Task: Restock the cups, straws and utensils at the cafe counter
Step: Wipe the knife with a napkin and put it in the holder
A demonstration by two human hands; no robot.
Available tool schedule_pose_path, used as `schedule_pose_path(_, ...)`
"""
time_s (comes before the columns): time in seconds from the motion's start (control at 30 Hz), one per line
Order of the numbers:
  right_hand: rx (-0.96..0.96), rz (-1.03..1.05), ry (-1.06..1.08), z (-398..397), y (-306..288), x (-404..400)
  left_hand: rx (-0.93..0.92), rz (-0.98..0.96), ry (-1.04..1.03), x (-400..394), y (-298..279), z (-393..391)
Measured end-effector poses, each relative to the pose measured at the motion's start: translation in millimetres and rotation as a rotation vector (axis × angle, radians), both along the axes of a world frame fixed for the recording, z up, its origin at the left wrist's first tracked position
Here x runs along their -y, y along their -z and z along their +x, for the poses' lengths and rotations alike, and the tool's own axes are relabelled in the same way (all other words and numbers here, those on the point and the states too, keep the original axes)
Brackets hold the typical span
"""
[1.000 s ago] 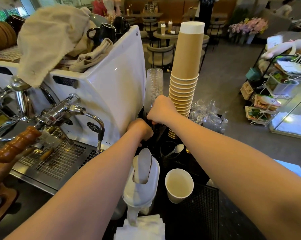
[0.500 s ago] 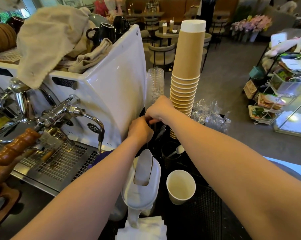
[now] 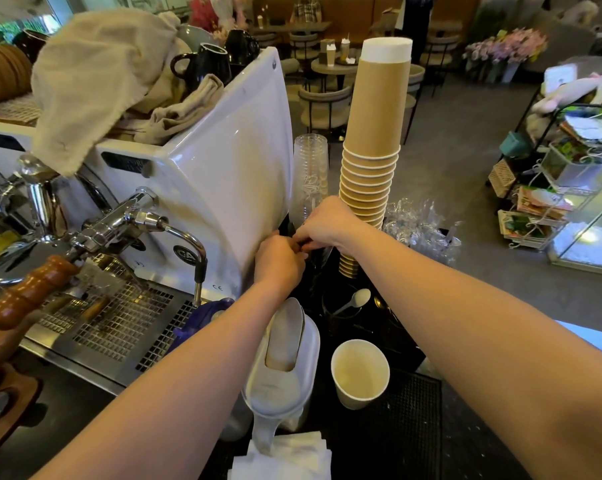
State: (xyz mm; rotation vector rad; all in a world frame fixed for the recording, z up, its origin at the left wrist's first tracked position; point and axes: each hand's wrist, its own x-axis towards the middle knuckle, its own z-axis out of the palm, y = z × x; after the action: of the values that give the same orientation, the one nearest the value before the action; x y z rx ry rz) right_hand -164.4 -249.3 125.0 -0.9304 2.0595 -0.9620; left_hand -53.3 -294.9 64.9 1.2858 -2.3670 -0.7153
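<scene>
My left hand and my right hand meet fingertip to fingertip in the narrow gap beside the espresso machine. Both pinch a thin dark item that the fingers mostly hide; I cannot tell what it is. Right behind the hands a stack of clear plastic cups stands upside down. A tall stack of brown paper cups, also inverted, stands to its right. A white plastic spoon leans in a black holder below the hands. One paper cup stands upright on the black mat.
The white espresso machine walls off the left, its steam wand jutting out. A white lidded pitcher and napkins sit near me. Crinkled clear plastic packaging lies right of the cup stacks. The cafe floor and shelves lie beyond.
My left hand has come up and forward to meet my right hand, which has dropped slightly from the clear cups. The fingertips now touch.
</scene>
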Motion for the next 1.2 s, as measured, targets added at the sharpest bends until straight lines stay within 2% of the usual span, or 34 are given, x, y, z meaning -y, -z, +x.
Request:
schedule_pose_path(0.07, -0.172, 0.0, -0.142, -3, 0, -4, 0.014, 0.0, -0.011, -2, -3, 2)
schedule_pose_path(0.13, -0.258, -0.03, -0.206, -6, 2, -8, 0.008, 0.01, -0.014, -4, -4, 4)
schedule_pose_path(0.47, -0.255, -0.164, -0.281, -18, 10, -10, -0.084, 0.038, -0.025, -9, -13, 18)
schedule_pose_path(0.7, -0.41, -0.147, -0.389, -15, 17, -14, -0.106, -0.059, 0.01, -13, -19, 19)
schedule_pose_path(0.87, -0.331, -0.083, -0.486, -17, 14, -14, -0.026, 0.018, 0.049, -14, -17, 23)
schedule_pose_path(1.07, -0.557, 0.038, -0.59, -14, 32, -14, -0.014, 0.085, 0.04, -13, -15, 26)
schedule_pose_path(1.2, -0.57, 0.018, -0.554, -11, 35, -16, 0.031, 0.067, 0.025, -8, -14, 25)
